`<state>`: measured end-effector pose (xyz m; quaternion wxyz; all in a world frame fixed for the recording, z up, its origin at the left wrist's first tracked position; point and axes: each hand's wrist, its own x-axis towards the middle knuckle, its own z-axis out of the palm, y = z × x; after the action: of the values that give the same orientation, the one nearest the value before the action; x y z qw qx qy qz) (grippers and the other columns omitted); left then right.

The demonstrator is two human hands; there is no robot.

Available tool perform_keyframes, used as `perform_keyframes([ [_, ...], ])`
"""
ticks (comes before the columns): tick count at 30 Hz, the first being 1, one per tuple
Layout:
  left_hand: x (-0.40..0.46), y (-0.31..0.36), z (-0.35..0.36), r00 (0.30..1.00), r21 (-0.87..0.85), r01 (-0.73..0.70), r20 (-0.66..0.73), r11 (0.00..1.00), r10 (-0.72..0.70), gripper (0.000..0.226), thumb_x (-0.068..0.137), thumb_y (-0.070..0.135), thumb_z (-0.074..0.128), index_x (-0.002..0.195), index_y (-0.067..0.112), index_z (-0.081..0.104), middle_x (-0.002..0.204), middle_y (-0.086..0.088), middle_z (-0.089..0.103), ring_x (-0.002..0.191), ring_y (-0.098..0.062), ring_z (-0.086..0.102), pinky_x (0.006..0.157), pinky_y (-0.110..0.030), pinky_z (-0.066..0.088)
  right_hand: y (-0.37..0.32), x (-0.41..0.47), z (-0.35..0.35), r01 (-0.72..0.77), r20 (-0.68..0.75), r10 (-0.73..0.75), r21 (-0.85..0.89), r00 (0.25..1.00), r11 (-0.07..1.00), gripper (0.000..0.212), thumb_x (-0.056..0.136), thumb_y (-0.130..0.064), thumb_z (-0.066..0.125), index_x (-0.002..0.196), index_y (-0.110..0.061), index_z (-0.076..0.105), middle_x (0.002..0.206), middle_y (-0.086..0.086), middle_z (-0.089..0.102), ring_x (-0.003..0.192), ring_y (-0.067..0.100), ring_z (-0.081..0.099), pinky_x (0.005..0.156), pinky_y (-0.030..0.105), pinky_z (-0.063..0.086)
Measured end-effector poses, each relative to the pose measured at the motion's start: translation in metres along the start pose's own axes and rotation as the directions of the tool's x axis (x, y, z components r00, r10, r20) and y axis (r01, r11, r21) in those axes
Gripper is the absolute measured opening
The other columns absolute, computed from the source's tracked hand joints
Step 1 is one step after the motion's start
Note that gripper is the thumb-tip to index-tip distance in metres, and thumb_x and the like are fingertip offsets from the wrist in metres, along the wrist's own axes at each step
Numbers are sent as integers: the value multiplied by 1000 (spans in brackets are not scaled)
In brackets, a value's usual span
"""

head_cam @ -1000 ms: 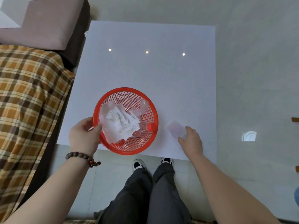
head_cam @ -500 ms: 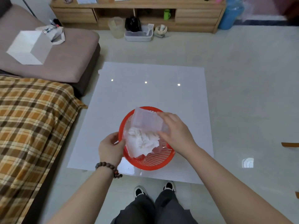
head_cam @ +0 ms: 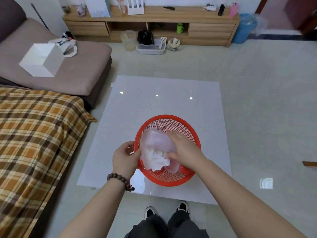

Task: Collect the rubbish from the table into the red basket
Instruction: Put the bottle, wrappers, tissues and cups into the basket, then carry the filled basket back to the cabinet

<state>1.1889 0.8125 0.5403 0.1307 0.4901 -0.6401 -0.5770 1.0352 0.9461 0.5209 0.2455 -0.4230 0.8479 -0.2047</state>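
Observation:
The red basket [head_cam: 173,121] sits near the front edge of the white table [head_cam: 154,103]. My left hand [head_cam: 126,158] grips its left rim. Inside lie crumpled white tissue [head_cam: 155,158] and a clear plastic container [head_cam: 155,140]. My right hand [head_cam: 184,147] reaches into the basket from the right, fingers pressed on the clear plastic container, which rests on top of the tissue. The lower part of the container is hidden under my right hand.
A plaid-covered sofa [head_cam: 34,134] and a brown cushion [head_cam: 72,69] with a white box [head_cam: 41,60] stand left of the table. A wooden cabinet [head_cam: 154,24], a grey tray [head_cam: 151,47] and a blue bin [head_cam: 243,28] line the far wall. Tiled floor lies to the right.
My right hand picked the clear plastic container off the table at the right of the basket, carried it over the rim and lowered it onto the tissue. My view tilted upward.

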Motion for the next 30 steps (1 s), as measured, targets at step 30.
perform_keyframes([
  [30,-67,-117,-229,688,-499,74,-601,864,-406,24,86,5,63,104,19,71,86,-2,77,57,-18,72,55,-39,61,-198,78,141,22,179,-105,416,978,909,13,95,-24,45,100,-26,57,89,-8,62,81,9,62,64,20,49],
])
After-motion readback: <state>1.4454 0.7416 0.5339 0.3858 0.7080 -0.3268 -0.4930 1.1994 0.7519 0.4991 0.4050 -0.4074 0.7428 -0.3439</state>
